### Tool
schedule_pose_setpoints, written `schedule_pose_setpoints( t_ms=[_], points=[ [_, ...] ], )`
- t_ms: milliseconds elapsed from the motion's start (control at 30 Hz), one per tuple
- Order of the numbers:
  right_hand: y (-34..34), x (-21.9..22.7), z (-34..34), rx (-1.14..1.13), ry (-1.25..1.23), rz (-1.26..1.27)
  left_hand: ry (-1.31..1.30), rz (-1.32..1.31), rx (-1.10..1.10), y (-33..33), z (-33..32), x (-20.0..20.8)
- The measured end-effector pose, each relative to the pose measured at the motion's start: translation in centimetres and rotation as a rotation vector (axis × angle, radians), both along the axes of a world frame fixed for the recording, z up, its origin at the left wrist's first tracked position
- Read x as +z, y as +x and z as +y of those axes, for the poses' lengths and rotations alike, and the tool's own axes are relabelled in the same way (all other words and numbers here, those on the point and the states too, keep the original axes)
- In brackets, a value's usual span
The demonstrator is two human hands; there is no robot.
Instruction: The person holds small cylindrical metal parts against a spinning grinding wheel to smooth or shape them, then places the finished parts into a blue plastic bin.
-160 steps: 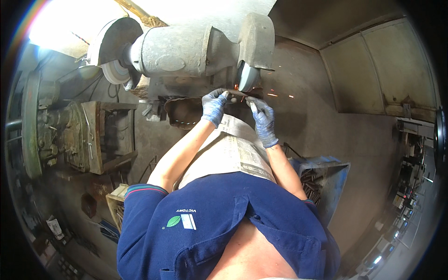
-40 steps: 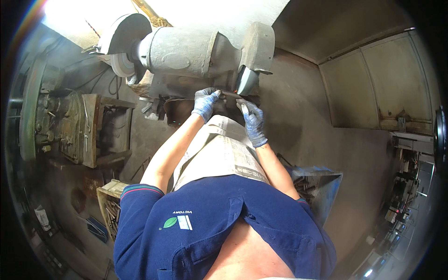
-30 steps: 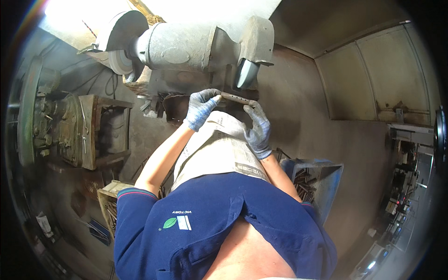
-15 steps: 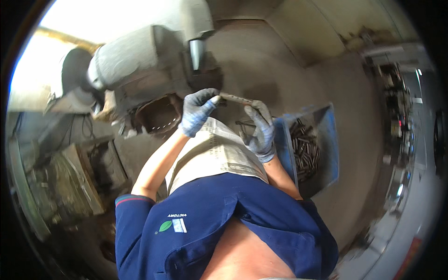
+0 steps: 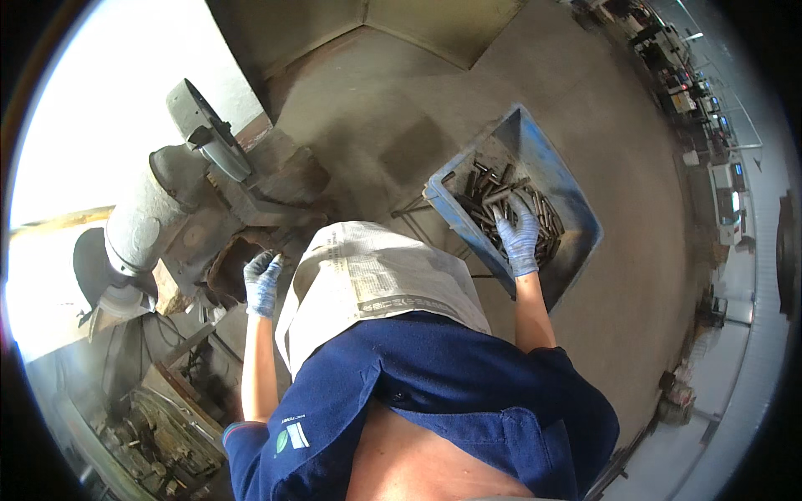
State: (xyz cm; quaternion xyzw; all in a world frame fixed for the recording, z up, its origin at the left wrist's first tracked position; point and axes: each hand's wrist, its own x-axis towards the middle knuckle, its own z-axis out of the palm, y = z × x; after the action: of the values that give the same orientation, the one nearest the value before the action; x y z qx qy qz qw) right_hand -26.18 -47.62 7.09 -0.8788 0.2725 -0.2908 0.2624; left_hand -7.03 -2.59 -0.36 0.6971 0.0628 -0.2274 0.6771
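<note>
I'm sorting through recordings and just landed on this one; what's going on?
The person's gloved right hand is in a blue bin, among metal rods; whether it grips one is unclear. The gloved left hand is apart from it, near the bench grinder; I cannot tell if it holds anything.

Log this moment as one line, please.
right hand: in blue bin, at metal rods, grip unclear | left hand: near grinder, grip unclear | printed paper: over lap

white light (image 5: 92, 117) glares left of the brownish floor (image 5: 639, 275).
</note>
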Motion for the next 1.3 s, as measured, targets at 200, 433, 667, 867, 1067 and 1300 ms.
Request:
schedule_pose_setpoints(
  t_ms=[200, 433, 667, 867, 1067, 1300],
  points=[
    [7.3, 0.8, 3.4, 0.440, 0.006, -0.082, 0.124, -0.030, 0.013, -2.2, -0.1, 3.8],
    [15.8, -6.2, 15.6, 1.132, 0.496, -0.006, 0.320, -0.122, 0.258, -6.8, 5.5, 4.6],
    [15.5, -3.4, 18.2, 1.359, 0.768, 0.376, 0.691, -0.071, 0.900, -28.3, 14.5, 7.0],
    [15.8, 2.4, 21.4, 1.383, 0.700, 0.614, 0.728, 0.312, 1.388, -49.7, 20.5, 6.3],
    [16.2, 2.6, 22.3, 1.472, 0.630, 0.667, 1.057, 0.542, 1.083, -50.9, 18.1, 5.1],
    [16.0, 2.2, 21.8, 1.463, 0.654, 0.691, 1.008, 0.696, 0.898, -47.2, 18.6, 5.5]
  ],
)
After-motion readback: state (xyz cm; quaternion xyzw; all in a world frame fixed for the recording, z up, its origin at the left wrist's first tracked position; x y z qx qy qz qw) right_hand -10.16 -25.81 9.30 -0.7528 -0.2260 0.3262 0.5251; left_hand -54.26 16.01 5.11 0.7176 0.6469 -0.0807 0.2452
